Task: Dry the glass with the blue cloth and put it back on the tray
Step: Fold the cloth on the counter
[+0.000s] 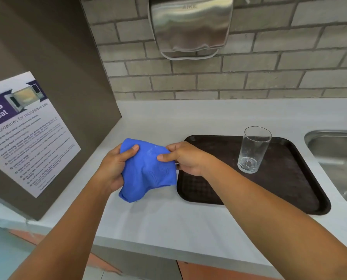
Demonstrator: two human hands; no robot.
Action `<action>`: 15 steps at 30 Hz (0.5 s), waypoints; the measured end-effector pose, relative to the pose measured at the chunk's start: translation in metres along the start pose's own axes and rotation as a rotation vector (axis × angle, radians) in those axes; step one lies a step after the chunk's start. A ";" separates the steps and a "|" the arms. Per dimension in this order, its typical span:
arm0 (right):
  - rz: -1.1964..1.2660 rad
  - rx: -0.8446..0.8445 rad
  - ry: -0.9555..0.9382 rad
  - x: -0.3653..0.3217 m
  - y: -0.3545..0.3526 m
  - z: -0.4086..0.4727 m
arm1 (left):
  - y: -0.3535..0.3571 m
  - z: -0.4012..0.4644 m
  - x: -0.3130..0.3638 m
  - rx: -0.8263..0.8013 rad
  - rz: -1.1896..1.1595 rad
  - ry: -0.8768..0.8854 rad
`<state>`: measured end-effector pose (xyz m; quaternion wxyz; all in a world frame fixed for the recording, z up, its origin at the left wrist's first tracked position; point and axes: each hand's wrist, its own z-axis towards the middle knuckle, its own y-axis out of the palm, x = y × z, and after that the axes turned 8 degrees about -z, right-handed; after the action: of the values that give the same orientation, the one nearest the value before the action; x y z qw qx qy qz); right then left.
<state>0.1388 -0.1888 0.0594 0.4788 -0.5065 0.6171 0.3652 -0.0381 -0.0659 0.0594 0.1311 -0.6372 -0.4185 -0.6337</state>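
A blue cloth [148,170] hangs bunched between both hands above the white counter, just left of the tray. My left hand [114,166] grips its left side, thumb on top. My right hand [184,158] pinches its right edge between thumb and fingers. A clear empty glass [253,150] stands upright on the dark brown tray [285,190], toward the tray's back middle, apart from both hands.
A steel sink [338,150] lies right of the tray. A steel hand dryer [190,27] hangs on the brick wall above. A grey side panel with a microwave-guidelines poster [25,134] stands at the left. The counter's front edge [168,251] runs below my arms.
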 end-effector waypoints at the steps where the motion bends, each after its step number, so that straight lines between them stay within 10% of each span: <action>1: -0.005 0.025 -0.026 -0.002 0.003 0.000 | -0.003 -0.001 0.000 -0.004 -0.016 -0.007; 15: 0.056 0.003 -0.117 0.058 0.054 -0.003 | -0.072 -0.005 0.001 -0.080 0.403 -0.180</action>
<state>0.0834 -0.1953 0.0026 0.5042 -0.4660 0.6026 0.4068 -0.0926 -0.0248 0.0347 0.1916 -0.7667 -0.2673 -0.5514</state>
